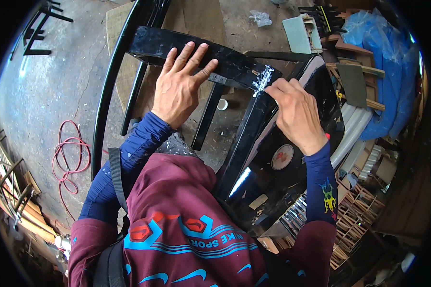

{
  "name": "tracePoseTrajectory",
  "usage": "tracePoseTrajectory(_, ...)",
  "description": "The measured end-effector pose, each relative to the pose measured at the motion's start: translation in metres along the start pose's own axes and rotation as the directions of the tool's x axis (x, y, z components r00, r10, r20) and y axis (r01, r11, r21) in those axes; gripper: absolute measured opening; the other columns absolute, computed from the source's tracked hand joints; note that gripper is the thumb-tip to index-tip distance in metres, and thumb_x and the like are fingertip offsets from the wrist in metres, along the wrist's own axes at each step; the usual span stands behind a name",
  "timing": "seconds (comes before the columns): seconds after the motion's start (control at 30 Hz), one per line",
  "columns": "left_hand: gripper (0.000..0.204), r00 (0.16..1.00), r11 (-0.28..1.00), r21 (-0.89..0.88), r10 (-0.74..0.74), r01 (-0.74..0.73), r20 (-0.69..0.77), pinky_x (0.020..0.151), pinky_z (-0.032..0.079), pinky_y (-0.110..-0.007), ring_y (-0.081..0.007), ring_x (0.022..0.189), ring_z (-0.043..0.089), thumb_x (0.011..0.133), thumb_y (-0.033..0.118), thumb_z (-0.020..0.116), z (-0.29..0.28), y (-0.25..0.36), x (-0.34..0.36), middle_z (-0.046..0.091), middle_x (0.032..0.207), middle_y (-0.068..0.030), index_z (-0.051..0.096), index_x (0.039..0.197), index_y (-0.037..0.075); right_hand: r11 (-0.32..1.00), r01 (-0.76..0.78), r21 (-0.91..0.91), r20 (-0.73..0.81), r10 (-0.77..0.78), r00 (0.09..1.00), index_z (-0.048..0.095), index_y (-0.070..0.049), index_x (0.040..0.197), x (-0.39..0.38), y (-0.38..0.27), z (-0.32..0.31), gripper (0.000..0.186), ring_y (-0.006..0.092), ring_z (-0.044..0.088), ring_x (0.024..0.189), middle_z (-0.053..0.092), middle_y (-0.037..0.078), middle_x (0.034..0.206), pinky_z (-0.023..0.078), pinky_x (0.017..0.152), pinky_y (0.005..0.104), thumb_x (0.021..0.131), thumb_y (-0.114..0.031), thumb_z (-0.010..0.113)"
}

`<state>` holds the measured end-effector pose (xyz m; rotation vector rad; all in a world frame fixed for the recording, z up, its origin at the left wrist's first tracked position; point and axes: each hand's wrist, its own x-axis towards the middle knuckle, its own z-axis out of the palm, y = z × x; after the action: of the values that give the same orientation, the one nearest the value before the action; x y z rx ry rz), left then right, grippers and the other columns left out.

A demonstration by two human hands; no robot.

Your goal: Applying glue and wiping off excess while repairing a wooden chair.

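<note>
My left hand [179, 86] lies with its fingers spread on a curved black wooden rail [148, 42] of a glossy black furniture frame [105, 103]. Thick white paste [263, 80] is smeared across the joint at the rail's right end. Beside that paste, my right hand [296, 107] is closed, fingertips bent toward the joint. What it grips is hidden by the fingers; a small red bit shows near the wrist. A metal plate [218, 78] with holes sits on the rail's near edge, to the right of my left hand.
A round tin or lid [282, 157] rests on a black surface by my right forearm. On the floor are a red hose or cord [71, 153] and a small white cup [222, 104]. Blue plastic sheeting [383, 71] and stacked wood pieces [352, 217] stand on the right.
</note>
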<state>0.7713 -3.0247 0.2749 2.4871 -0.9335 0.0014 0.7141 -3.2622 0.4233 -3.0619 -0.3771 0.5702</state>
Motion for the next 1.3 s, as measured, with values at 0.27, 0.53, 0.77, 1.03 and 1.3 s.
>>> tracePoseTrajectory(0.27,0.059,1.0,1.0,0.015,0.005,-0.005,0.009,0.125,0.015,-0.049,-0.029,0.151,0.028,0.09,0.007,0.054,0.001,-0.002,0.0,0.035,0.161,-0.0081,0.054,0.146,0.025,1.0,-0.014,-0.009,-0.123,0.013,0.992,0.063,-0.002,0.111,-0.008,-0.001,0.009,0.029,0.029,0.059,0.093,0.056,0.011,0.101,0.053,0.072,0.0432,0.082,0.001,0.06)
tracePoseTrajectory(0.53,0.06,1.0,0.998,0.054,0.009,-0.009,0.002,0.125,0.018,-0.046,-0.0287,0.149,0.031,0.088,0.012,0.063,-0.001,0.002,0.001,0.035,0.161,-0.0078,0.054,0.145,0.024,0.987,-0.129,-0.094,-0.144,0.115,0.983,0.064,-0.001,0.112,-0.016,-0.011,0.022,0.028,0.03,0.059,0.096,0.056,0.011,0.103,0.053,0.075,0.0444,0.084,0.0,0.061)
tracePoseTrajectory(0.77,0.058,0.998,0.999,-0.008,-0.035,0.034,-0.047,0.125,0.018,-0.046,-0.0275,0.15,0.03,0.09,0.008,0.059,0.003,0.002,-0.001,0.037,0.16,-0.0075,0.055,0.145,0.024,0.998,0.037,-0.055,0.016,-0.036,0.999,0.069,-0.005,0.105,-0.001,-0.01,-0.004,0.033,0.0294,0.06,0.094,0.06,0.007,0.098,0.051,0.075,0.0432,0.074,0.005,0.063)
tracePoseTrajectory(1.03,0.056,0.979,0.981,-0.122,0.129,-0.149,-0.16,0.121,0.031,-0.039,-0.0251,0.143,0.043,0.079,0.01,0.068,0.011,-0.038,-0.002,0.048,0.152,-0.0099,0.064,0.134,0.015,0.802,0.456,-0.386,0.041,-0.479,0.877,0.059,-0.011,0.081,0.047,-0.036,-0.026,0.005,0.0264,0.063,0.082,0.058,0.006,0.079,0.047,0.078,0.0399,0.085,-0.009,0.059)
tracePoseTrajectory(1.3,0.028,0.875,0.763,-0.536,0.079,-0.362,-0.478,0.103,0.048,-0.041,-0.0328,0.11,0.065,0.078,0.021,0.063,0.039,-0.056,0.019,0.071,0.108,-0.0175,0.072,0.094,0.0,0.576,0.615,-0.538,0.709,-0.085,0.7,0.075,-0.01,0.086,0.131,-0.085,0.012,0.012,0.0285,0.073,0.086,0.074,0.013,0.086,0.058,0.078,0.0392,0.082,-0.013,0.064)
